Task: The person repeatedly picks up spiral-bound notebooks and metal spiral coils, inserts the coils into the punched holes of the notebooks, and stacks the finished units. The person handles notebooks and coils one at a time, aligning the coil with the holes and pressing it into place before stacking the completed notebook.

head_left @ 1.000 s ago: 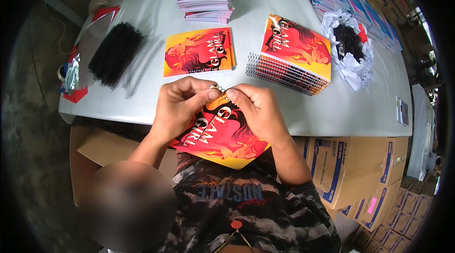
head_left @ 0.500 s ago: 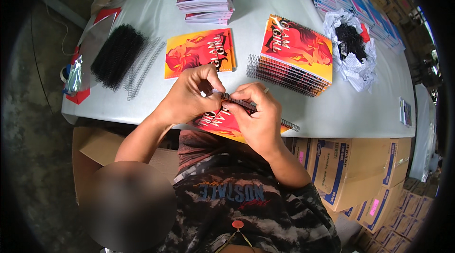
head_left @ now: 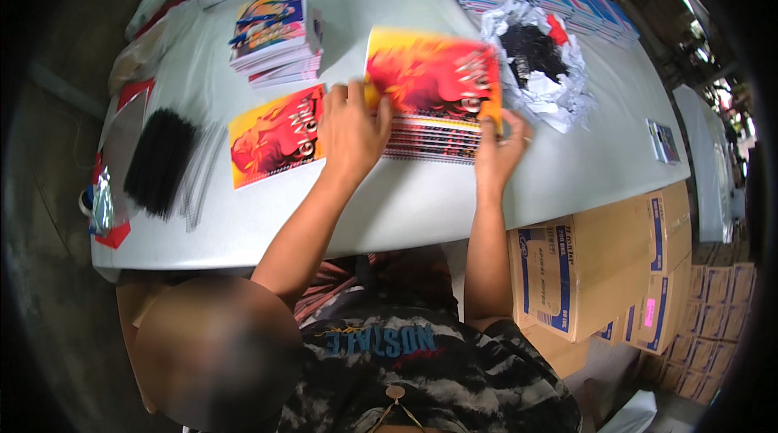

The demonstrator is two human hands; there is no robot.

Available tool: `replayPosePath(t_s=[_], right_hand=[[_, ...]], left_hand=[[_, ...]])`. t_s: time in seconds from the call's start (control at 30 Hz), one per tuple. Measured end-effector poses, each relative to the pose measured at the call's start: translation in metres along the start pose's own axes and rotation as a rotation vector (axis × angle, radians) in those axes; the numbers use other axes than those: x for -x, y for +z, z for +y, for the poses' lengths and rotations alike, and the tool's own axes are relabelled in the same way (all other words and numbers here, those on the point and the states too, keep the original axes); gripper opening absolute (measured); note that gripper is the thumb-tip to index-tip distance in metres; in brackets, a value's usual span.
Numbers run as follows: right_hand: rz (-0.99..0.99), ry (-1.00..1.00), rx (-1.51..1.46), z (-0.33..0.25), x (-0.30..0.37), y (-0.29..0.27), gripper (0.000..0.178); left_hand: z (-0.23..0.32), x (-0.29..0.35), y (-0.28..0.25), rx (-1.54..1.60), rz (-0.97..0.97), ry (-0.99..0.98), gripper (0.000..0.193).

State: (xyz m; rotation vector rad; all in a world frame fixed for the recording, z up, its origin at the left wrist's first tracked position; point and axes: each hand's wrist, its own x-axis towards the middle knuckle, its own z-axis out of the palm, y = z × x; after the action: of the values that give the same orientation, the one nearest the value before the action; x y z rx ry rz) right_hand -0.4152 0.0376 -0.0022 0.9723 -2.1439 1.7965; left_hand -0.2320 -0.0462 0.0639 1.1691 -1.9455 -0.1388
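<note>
The notebook (head_left: 433,76), red and yellow, is right over the stack (head_left: 429,145) in the middle of the surface (head_left: 421,214), its outline blurred. The left grip (head_left: 352,129) holds it at the near left corner and the right grip (head_left: 498,156) at the near right corner, each with the thumb apart from the fingers; how firm the hold is I cannot tell. The step in hand looks like setting the notebook square on the stack. To do it well, keep both corners level, line the edges up with those below, and let the weight down gently; a coil could snag on its neighbour or the stack could lean if 1 side drops first. As for counts: 1 notebook between 2 hands; 1 stack beneath, with layers too blurred to count; 1 loose notebook (head_left: 275,137) showing beside the left forearm; 1 booklet pile (head_left: 279,64) with at least 1 pen (head_left: 259,21) on top; 1 coil bundle (head_left: 160,161), plus loose coils (head_left: 203,169) I cannot count; and 1 paper wrap (head_left: 563,100) around 1 black clump (head_left: 531,56).
</note>
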Motion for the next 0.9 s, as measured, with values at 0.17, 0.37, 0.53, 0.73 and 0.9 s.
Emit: replayPosePath(t_s=[0.17, 0.37, 0.53, 0.73, 0.9], right_hand=[[-0.086, 0.194, -0.489, -0.005, 0.015, 0.006, 0.036], [-0.018, 0.16, -0.44, -0.007, 0.019, 0.007, 0.037], [0.009, 0.074, -0.475, -0.006, 0.025, 0.011, 0.038], [0.065, -0.083, -0.288, -0.017, 0.03, -0.002, 0.046], [-0.233, -0.433, -0.454, -0.036, 0.076, -0.011, 0.063]], left_hand=[[-0.023, 0.027, 0.029, 0.291, 0.072, -0.027, 0.02], [-0.019, 0.028, 0.032, 0.437, 0.048, -0.15, 0.018], [-0.034, 0.03, 0.033, 0.476, 0.012, -0.073, 0.025], [-0.067, 0.015, -0.003, 0.333, -0.032, -0.065, 0.023], [-0.189, 0.002, -0.019, -0.164, -0.266, -0.092, 0.041]])
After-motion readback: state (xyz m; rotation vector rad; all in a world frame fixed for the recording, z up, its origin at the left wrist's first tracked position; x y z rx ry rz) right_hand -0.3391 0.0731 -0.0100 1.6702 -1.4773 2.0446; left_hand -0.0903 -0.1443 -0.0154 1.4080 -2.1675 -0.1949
